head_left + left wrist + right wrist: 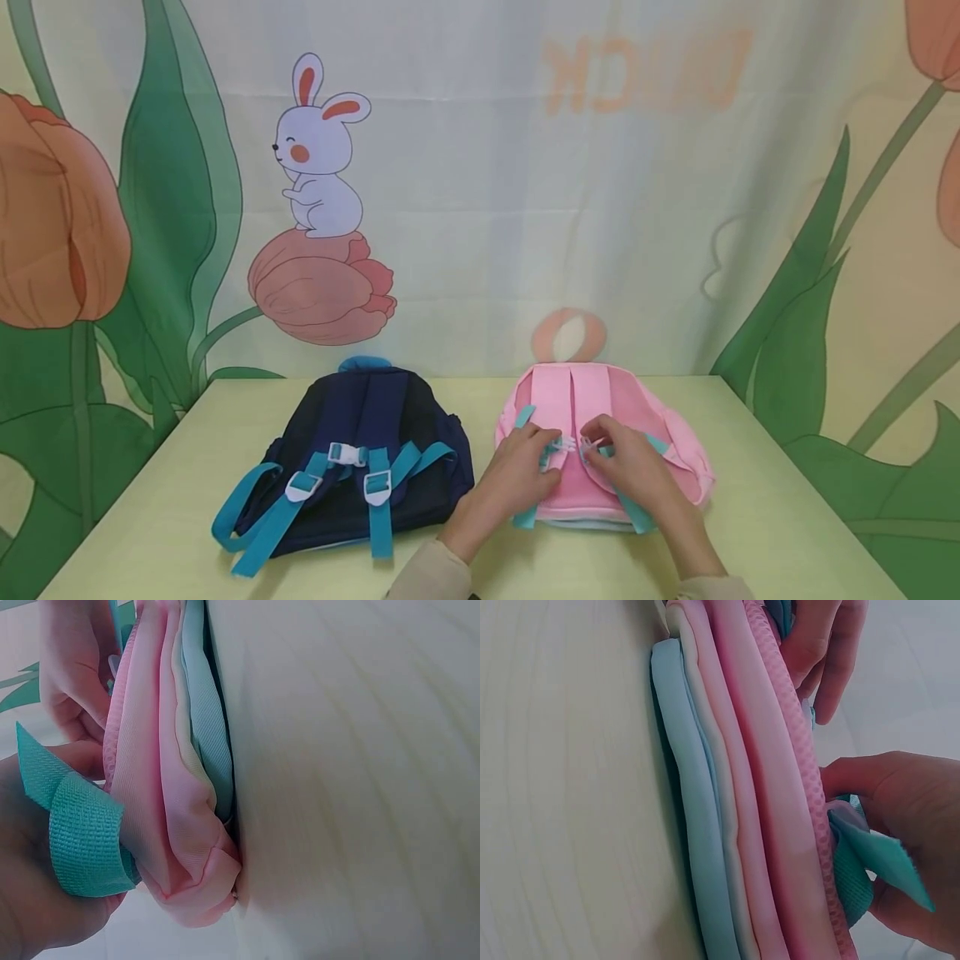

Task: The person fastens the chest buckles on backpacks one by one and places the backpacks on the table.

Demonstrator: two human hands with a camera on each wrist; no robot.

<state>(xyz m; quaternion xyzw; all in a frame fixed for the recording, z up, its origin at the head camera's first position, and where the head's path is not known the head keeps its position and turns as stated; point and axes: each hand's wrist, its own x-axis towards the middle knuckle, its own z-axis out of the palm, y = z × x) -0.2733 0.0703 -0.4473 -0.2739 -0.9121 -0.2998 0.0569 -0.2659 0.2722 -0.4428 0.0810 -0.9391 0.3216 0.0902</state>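
Observation:
A pink backpack (558, 492) lies with its shoulder straps up on the table. At its middle, my left hand (513, 471) pinches one white buckle half (566, 445), its prongs pointing right. My right hand (637, 467) pinches the other buckle half (587, 445), with a small gap between the two. In the left wrist view, a teal strap (86, 832) loops beside my left hand (37, 862). The right wrist view has my right hand (922, 825) at the bag's pink mesh edge (802, 750), a teal strap end (885, 866) sticking out by it.
A navy backpack (300, 521) with teal straps lies to the left, its white chest buckle (347, 454) fastened. Both bags rest on a pale yellow table (780, 517). Behind hangs a curtain (465, 208) printed with a rabbit and tulips.

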